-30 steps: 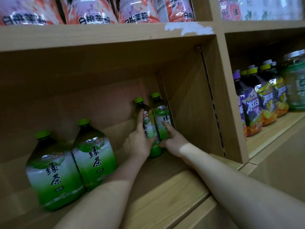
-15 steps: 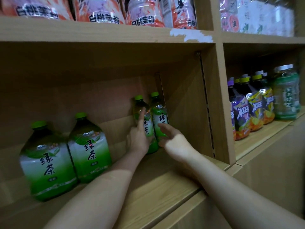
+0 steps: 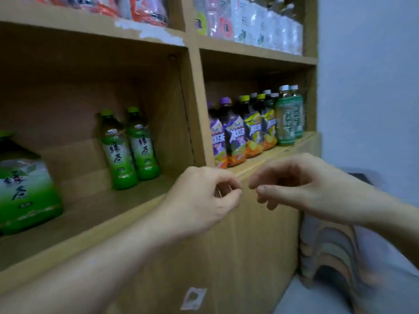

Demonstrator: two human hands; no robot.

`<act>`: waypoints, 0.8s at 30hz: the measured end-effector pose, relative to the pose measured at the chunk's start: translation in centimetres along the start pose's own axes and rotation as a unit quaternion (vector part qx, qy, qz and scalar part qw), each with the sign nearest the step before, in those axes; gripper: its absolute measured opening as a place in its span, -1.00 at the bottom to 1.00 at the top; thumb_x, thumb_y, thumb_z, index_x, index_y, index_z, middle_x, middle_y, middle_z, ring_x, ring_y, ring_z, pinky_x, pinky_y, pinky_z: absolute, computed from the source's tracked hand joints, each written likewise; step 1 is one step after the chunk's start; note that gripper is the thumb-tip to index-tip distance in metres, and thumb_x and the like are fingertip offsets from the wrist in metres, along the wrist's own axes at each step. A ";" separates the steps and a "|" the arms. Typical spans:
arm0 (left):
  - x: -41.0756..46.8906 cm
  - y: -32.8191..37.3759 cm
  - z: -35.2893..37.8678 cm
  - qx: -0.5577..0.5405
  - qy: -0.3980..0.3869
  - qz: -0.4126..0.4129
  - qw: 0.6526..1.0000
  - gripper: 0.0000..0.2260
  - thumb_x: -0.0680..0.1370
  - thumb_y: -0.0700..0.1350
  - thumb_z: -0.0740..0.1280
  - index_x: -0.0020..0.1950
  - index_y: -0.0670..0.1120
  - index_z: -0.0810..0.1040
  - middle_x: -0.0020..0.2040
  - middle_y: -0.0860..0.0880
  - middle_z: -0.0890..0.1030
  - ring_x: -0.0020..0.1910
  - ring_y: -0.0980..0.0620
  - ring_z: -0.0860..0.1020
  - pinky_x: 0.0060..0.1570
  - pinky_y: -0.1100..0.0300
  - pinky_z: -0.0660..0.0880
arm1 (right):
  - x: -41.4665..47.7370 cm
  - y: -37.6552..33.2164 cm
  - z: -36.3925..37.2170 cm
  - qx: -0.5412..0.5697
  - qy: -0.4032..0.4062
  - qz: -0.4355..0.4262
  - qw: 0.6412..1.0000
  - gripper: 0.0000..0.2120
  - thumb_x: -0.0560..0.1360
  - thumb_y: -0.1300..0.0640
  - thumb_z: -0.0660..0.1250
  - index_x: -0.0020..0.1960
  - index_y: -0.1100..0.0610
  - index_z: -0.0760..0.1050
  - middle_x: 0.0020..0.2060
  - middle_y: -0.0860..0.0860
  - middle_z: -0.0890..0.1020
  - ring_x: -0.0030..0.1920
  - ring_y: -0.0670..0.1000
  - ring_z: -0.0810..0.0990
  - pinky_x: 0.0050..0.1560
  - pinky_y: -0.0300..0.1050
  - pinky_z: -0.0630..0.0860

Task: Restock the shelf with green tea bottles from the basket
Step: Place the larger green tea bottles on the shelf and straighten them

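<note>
Two small green tea bottles (image 3: 129, 147) with green caps stand side by side, upright, at the back right of the wooden shelf (image 3: 95, 209). A large green tea bottle (image 3: 25, 184) stands at the left edge of the same shelf. My left hand (image 3: 201, 198) hovers in front of the shelf's front edge, fingers loosely curled, holding nothing. My right hand (image 3: 301, 184) is beside it to the right, fingers apart and empty. Both hands are clear of the bottles. No basket is in view.
The right compartment holds purple and yellow iced-tea bottles (image 3: 238, 137) and pale green bottles (image 3: 289, 116). Pink and white packs (image 3: 249, 21) fill the top shelf. A striped stack (image 3: 331, 252) sits on the floor by the blue wall (image 3: 367, 87).
Both hands have let go of the two small green tea bottles and pulled back out of the shelf toward me. The view has swung to the right.
</note>
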State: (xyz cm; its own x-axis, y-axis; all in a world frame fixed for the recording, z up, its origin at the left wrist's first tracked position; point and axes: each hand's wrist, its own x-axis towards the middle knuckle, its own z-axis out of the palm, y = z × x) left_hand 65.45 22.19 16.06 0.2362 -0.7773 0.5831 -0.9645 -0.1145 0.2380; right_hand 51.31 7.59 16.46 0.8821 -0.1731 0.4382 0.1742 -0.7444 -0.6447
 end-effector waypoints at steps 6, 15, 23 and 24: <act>-0.6 12.1 11.4 -0.136 -0.087 0.106 0.981 -0.88 0.46 -0.04 0.32 -0.21 -0.02 0.64 -0.42 0.13 0.54 -0.42 0.23 0.47 -0.37 0.35 0.36 | -15.1 4.7 -8.5 -0.115 0.048 0.130 0.984 -0.89 0.46 0.03 0.44 -0.01 -0.03 0.61 -0.24 0.01 0.69 -0.26 0.05 0.67 -0.13 0.11 0.59; -2.7 29.1 28.6 -0.274 -0.206 0.217 0.914 -0.83 0.41 -0.12 0.27 -0.15 0.03 0.65 -0.25 0.15 0.58 -0.25 0.29 0.49 -0.28 0.51 0.35 | -40.2 11.6 -15.7 -0.193 0.191 0.367 0.890 -0.76 0.50 0.15 0.41 0.14 -0.06 0.55 -0.20 -0.10 0.66 -0.18 -0.09 0.64 -0.09 -0.21 0.56; -3.8 39.2 37.2 -0.144 -0.339 0.315 0.875 -0.77 0.51 -0.10 0.23 0.05 0.05 0.64 0.01 0.07 0.65 0.03 0.06 0.56 0.08 0.09 0.50 | -53.5 18.1 -15.7 -0.151 0.079 0.597 0.784 -0.51 0.49 0.00 0.40 0.38 0.00 0.40 0.16 -0.01 0.57 0.15 -0.03 0.57 0.22 -0.12 0.48; -3.7 40.4 38.1 -0.110 -0.365 0.327 0.865 -0.76 0.52 -0.10 0.21 0.08 0.05 0.63 0.03 0.05 0.65 0.05 0.02 0.57 0.06 0.04 0.52 | -54.5 18.6 -15.6 -0.145 0.080 0.611 0.774 -0.50 0.49 0.00 0.40 0.39 0.02 0.39 0.16 -0.02 0.56 0.17 -0.03 0.55 0.24 -0.12 0.46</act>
State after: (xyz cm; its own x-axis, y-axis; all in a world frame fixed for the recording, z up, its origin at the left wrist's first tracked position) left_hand 21.16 -3.12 -6.05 -0.5661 -0.8240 0.0222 -0.7988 0.5550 0.2322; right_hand -0.30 -6.83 -9.61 0.2402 -0.9227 -0.3015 -0.8736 -0.0700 -0.4816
